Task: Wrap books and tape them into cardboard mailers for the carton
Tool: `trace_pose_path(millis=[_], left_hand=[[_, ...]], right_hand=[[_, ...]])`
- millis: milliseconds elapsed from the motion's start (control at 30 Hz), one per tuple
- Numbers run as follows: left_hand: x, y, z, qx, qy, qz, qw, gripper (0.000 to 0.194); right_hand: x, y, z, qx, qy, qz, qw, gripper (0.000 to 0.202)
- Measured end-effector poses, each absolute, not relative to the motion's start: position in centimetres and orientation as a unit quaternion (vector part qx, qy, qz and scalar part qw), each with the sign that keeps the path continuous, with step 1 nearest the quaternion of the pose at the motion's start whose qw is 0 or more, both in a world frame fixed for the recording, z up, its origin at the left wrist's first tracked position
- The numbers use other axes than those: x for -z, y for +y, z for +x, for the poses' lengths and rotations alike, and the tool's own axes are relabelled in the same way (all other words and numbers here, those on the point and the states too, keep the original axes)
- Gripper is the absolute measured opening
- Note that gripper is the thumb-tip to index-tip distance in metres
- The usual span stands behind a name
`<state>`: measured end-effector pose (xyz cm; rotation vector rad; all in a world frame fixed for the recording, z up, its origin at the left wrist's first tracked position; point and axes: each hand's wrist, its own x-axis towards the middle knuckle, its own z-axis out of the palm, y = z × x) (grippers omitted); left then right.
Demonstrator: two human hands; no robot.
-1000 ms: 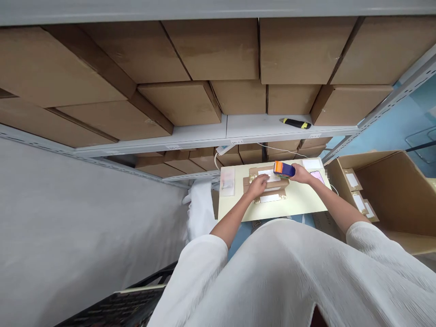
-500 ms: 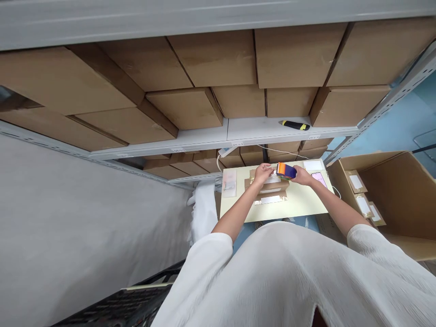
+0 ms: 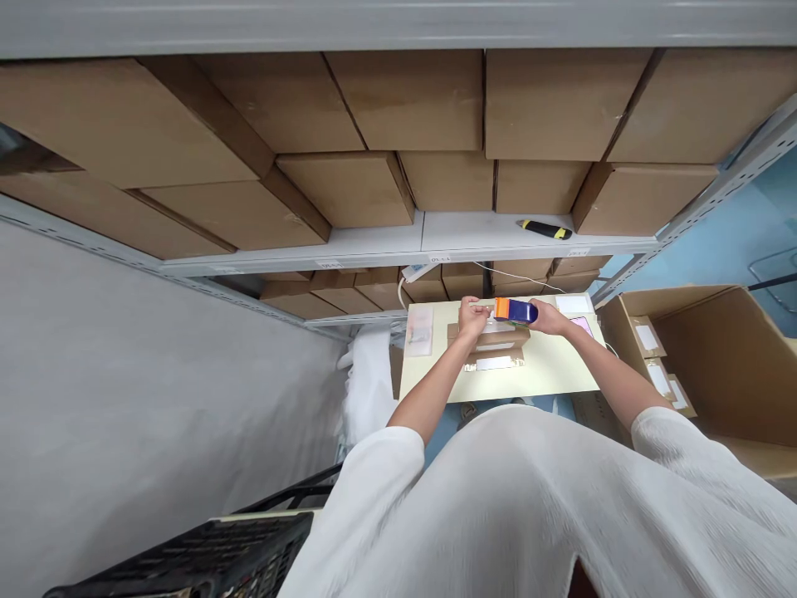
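My right hand [image 3: 548,317] is closed round a blue and orange tape dispenser [image 3: 518,311], held over the far side of the pale table [image 3: 548,370]. Just left of its orange end is my left hand [image 3: 473,318], fingers pinched together; what they hold is too small to make out. Beneath both hands lie small brown cardboard boxes [image 3: 464,342] in rows, with white labels and clear tape on them. The farthest box is partly covered by my hands and the dispenser.
A phone [image 3: 581,324] and a white label stack [image 3: 574,303] lie at the table's right. A clear plastic bag [image 3: 419,330] is at its left. A large carton [image 3: 728,357] with labelled boxes stands right. Above, a shelf [image 3: 461,232] holds cartons and a utility knife [image 3: 545,229].
The tape dispenser and my right hand have shifted a little left, the dispenser now lying more level. My left hand has also moved slightly left. The camera view has tilted slightly.
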<state>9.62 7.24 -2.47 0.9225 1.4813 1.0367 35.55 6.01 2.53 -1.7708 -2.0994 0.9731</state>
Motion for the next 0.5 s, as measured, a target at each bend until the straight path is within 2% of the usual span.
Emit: trace_pose_path(millis=[200,500], left_hand=[[2.9,7.2,7.9,-0.465,0.627,0.350,0.518,0.051],[4.6,6.8,0.7,-0.501,0.648,0.321,0.476,0.049]], right_hand=[[-4.0,7.4,33.7,-0.335,-0.746,-0.570,0.081,0.039],[-6.2,8.6,33.4,-0.296,-0.774,-0.559,0.010,0.039]])
